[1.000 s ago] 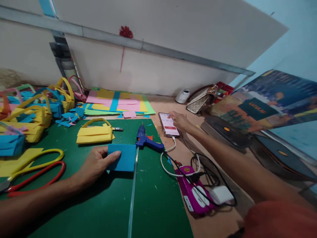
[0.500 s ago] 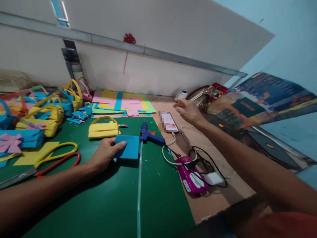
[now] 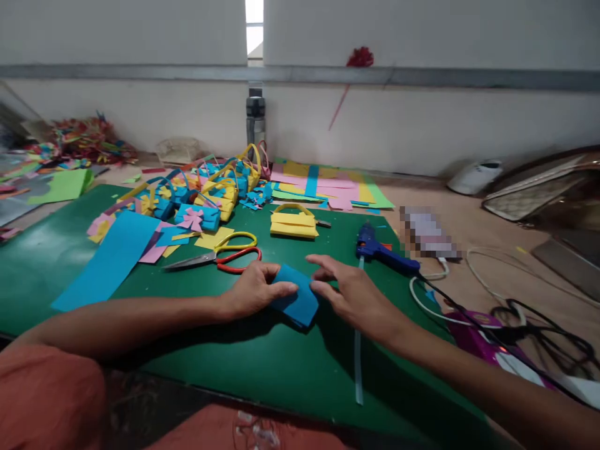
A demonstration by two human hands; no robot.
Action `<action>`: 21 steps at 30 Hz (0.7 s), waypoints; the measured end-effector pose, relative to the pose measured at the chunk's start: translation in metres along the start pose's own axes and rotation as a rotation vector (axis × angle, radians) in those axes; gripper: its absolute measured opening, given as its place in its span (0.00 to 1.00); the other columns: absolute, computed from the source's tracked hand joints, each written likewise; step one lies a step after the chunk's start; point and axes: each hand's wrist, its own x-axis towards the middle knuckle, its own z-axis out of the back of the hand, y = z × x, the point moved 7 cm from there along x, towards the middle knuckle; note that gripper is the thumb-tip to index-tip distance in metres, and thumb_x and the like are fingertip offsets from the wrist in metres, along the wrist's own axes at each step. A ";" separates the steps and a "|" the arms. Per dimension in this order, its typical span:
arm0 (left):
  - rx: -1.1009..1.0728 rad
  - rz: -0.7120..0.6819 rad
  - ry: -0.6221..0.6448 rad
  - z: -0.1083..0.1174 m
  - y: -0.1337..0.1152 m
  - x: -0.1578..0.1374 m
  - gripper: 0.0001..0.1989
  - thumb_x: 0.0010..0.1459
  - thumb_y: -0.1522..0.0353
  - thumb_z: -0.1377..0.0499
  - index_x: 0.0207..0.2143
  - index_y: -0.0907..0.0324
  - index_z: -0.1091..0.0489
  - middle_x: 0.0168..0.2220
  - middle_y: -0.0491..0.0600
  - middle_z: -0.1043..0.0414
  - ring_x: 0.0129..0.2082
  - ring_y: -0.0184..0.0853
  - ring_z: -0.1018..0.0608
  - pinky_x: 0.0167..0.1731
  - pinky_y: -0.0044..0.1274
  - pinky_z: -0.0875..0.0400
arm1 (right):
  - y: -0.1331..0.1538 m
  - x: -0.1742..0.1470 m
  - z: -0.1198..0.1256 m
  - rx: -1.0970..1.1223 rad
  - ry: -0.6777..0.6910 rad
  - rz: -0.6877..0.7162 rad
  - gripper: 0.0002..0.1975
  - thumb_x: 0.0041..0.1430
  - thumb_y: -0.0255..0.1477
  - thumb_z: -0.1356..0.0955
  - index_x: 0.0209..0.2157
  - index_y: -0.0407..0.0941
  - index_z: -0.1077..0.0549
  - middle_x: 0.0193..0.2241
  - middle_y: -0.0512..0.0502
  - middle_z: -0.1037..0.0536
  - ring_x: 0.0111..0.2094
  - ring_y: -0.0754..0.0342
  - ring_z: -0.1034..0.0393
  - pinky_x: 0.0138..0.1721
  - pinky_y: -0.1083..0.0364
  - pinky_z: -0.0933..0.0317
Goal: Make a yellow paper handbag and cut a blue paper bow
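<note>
Head view: our left hand (image 3: 255, 290) has its grip closed on the folded blue paper (image 3: 295, 304), thumb on top, holding it tilted over the green table (image 3: 262, 369). Our right hand (image 3: 354, 297) is at the paper's right edge, its grip open, thumb and fingers apart; we cannot tell whether the fingertips touch. Just beyond our left hand lie scissors (image 3: 216, 255) with one yellow and one red handle. Farther back sits a yellow paper handbag (image 3: 294, 226), with more paper handbags (image 3: 206, 219) crowded to its left. Beyond our right hand lies a blue glue gun (image 3: 370, 247), near a phone (image 3: 429, 231).
</note>
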 end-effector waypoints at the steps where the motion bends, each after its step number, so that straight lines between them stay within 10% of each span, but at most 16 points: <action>1: 0.016 -0.014 -0.011 0.004 0.001 -0.002 0.13 0.45 0.63 0.38 0.20 0.64 0.36 0.20 0.42 0.38 0.20 0.23 0.39 0.20 0.18 0.44 | -0.001 0.005 -0.005 0.025 0.016 -0.015 0.20 0.55 0.25 0.38 0.51 0.40 0.32 0.27 0.47 0.23 0.29 0.53 0.29 0.32 0.55 0.38; 13: -0.149 0.127 0.157 0.012 0.006 -0.002 0.16 0.49 0.58 0.41 0.28 0.65 0.33 0.22 0.44 0.36 0.20 0.25 0.35 0.20 0.19 0.38 | 0.008 0.029 -0.006 0.011 0.006 0.018 0.16 0.56 0.23 0.39 0.46 0.40 0.31 0.23 0.51 0.29 0.23 0.57 0.38 0.28 0.57 0.43; 21: -0.258 0.105 0.130 0.016 0.015 -0.001 0.19 0.52 0.56 0.42 0.23 0.64 0.33 0.18 0.42 0.38 0.18 0.24 0.37 0.19 0.18 0.42 | 0.004 0.021 -0.012 0.418 -0.064 -0.179 0.11 0.52 0.26 0.35 0.39 0.40 0.30 0.19 0.55 0.33 0.20 0.61 0.41 0.21 0.60 0.47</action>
